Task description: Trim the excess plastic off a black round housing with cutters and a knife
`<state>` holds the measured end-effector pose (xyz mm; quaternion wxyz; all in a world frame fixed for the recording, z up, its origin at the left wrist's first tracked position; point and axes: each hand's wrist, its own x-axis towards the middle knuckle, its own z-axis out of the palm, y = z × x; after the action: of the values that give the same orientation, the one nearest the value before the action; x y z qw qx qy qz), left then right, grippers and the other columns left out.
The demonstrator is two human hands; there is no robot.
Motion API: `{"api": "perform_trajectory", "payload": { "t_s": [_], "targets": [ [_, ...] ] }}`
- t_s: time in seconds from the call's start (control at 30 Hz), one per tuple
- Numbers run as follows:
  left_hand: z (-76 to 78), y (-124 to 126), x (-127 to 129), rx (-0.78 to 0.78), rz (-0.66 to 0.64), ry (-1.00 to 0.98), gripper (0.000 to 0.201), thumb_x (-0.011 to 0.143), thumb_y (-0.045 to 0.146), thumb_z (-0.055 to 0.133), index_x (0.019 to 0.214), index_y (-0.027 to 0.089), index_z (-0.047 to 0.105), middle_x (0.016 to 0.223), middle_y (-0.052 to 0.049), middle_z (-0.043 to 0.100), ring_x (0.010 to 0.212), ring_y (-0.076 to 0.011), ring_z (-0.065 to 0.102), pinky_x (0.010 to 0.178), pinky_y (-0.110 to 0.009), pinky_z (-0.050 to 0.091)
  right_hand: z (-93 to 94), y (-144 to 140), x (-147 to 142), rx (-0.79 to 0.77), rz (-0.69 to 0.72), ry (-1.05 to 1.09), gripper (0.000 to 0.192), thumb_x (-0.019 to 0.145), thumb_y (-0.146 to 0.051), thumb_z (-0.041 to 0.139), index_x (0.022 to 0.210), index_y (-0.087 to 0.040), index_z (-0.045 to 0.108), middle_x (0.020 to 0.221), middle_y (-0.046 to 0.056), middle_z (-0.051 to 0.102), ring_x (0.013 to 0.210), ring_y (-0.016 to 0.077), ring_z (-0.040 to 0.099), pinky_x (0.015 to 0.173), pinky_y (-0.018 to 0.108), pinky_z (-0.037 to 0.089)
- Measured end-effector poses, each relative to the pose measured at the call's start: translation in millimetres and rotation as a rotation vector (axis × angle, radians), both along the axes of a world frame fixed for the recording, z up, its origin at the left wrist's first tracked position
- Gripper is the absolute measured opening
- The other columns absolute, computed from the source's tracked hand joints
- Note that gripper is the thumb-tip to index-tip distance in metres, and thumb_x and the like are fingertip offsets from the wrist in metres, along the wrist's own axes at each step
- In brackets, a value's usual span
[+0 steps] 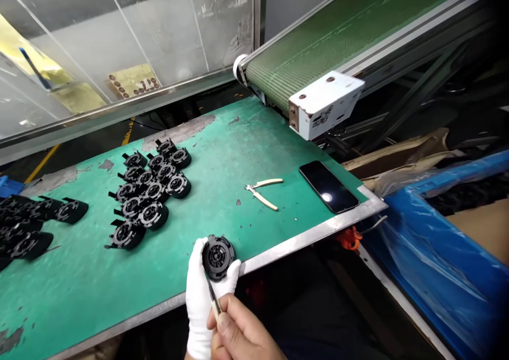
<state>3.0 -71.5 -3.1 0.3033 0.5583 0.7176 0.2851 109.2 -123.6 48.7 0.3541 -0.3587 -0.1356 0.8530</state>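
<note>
My left hand (pixel 198 291), in a white glove, grips a round black plastic part (pixel 218 257) at the table's front edge. Its ringed face, with small holes in the centre, is turned up toward me. In my bare right hand (pixel 242 333) is a slim tool with a narrow dark blade (pixel 211 288) and a pale handle. The blade's tip is at the lower left rim of the part; whether it touches is too small to tell. Farther off on the table lie nippers (pixel 264 191) with cream handles, spread apart.
Several similar black parts (pixel 153 215) stand grouped on the green table (pixel 222 164), with more at the far left (pixel 71 211). A phone (pixel 329 186) lies near the right corner. Behind rises a green conveyor belt (pixel 318 47) with a white box (pixel 326 105). A blue crate (pixel 421 243) stands right.
</note>
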Motion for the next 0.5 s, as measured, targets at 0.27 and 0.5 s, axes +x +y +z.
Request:
{"api": "perform_trajectory", "payload": {
  "t_s": [0.27, 0.5],
  "targets": [
    [27.9, 16.3, -65.6, -0.112, -0.04, -0.165, 0.056, 0.096, 0.044, 0.057, 0.149, 0.038, 0.039, 0.157, 0.001, 0.04, 0.146, -0.0241, 0.038, 0.126, -0.047, 0.03, -18.1, 27.5, 69.8, 0.13, 0.055, -0.491, 0.043, 0.1, -0.06, 0.04, 0.121, -0.024, 0.052, 0.079, -0.003, 0.054, 0.06, 0.0095, 0.048, 0.056, 0.024, 0.041],
    [22.0, 15.9, -46.6, -0.115, -0.127, -0.058, 0.092, 0.08, 0.052, 0.077, 0.154, 0.037, 0.024, 0.162, -0.002, 0.029, 0.149, -0.0268, 0.03, 0.126, -0.049, 0.028, -26.2, 75.3, 93.8, 0.804, 0.555, -1.149, 0.04, 0.105, -0.045, 0.034, 0.135, -0.035, 0.059, 0.098, 0.002, 0.066, 0.095, 0.0205, 0.057, 0.086, 0.038, 0.044]
  ]
}}
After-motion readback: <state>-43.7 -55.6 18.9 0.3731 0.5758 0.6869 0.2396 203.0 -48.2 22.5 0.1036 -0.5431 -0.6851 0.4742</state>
